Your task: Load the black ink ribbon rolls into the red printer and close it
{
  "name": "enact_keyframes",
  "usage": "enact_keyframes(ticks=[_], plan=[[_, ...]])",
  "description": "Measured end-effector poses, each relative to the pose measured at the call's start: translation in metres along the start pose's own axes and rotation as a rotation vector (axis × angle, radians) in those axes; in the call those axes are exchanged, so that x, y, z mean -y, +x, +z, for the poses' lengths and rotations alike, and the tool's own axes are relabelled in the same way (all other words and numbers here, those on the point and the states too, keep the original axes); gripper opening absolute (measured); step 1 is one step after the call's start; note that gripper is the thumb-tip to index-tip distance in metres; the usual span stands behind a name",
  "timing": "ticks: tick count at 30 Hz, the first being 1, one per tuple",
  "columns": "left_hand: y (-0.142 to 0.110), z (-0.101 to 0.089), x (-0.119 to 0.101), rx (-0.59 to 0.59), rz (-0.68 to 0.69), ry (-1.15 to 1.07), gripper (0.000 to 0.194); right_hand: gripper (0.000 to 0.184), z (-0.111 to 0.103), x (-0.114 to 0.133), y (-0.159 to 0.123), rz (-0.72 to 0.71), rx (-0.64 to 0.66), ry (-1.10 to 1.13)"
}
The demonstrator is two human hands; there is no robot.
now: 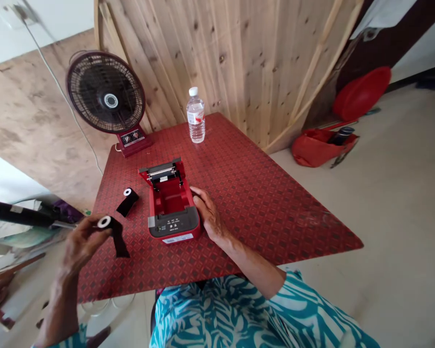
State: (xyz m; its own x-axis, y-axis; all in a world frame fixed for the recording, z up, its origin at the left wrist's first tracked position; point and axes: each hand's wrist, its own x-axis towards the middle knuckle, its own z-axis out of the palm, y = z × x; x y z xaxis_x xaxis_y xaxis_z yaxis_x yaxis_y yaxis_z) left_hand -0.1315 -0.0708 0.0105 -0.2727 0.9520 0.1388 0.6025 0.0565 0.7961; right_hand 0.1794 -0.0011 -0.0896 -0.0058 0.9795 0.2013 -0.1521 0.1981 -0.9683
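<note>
L hand [81,241] pinches black tape roll [104,222] by its end. R hand [210,216] fingers curl on open red printer [170,203] edge, prob. to keep it still; grip can't tell.

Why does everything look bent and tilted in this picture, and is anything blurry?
In the head view, the wide lens stretches the patterned red table and leans the wooden wall; the dark rod at the left edge looks soft, while the open red printer stays sharp; light is soft.
</note>
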Motion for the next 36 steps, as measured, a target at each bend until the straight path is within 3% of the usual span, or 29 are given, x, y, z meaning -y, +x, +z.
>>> enact_keyframes(ticks=[1, 4, 9, 13, 17, 20, 25, 30, 34, 36], plan=[[-0.002, 0.008, 0.016, 0.062, -0.011, 0.034, 0.045, 0.038, 0.000, -0.001, 0.000, 0.010, -0.003, 0.002], [-0.009, 0.025, 0.047, 0.106, -0.038, 0.028, 0.049, 0.038, 0.000, -0.003, 0.000, 0.023, -0.008, 0.002], [-0.003, 0.014, 0.048, 0.137, -0.007, 0.018, 0.065, 0.038, 0.000, -0.006, 0.000, 0.030, -0.011, 0.011], [0.045, 0.009, 0.044, -0.042, 0.021, -0.058, 0.066, 0.037, 0.001, -0.008, 0.001, 0.035, -0.024, 0.022], [0.100, 0.026, 0.045, 0.174, 0.001, -0.012, 0.075, 0.038, 0.001, -0.008, 0.003, 0.024, -0.027, 0.024], [0.118, 0.041, 0.042, 0.278, -0.006, -0.030, 0.077, 0.039, 0.000, -0.006, 0.005, 0.005, -0.015, 0.011], [0.118, 0.056, 0.041, 0.280, -0.012, -0.105, 0.060, 0.040, -0.001, -0.006, 0.006, -0.008, -0.020, -0.012], [0.110, 0.040, 0.039, 0.151, 0.014, -0.217, 0.062, 0.038, 0.000, -0.005, 0.006, -0.011, -0.014, -0.019], [0.084, 0.020, 0.010, 0.211, 0.068, -0.343, 0.054, 0.038, 0.000, -0.004, 0.005, -0.004, -0.017, -0.019], [0.066, 0.024, -0.015, 0.290, 0.161, -0.246, 0.047, 0.037, 0.000, -0.003, 0.005, 0.006, -0.011, -0.019]])
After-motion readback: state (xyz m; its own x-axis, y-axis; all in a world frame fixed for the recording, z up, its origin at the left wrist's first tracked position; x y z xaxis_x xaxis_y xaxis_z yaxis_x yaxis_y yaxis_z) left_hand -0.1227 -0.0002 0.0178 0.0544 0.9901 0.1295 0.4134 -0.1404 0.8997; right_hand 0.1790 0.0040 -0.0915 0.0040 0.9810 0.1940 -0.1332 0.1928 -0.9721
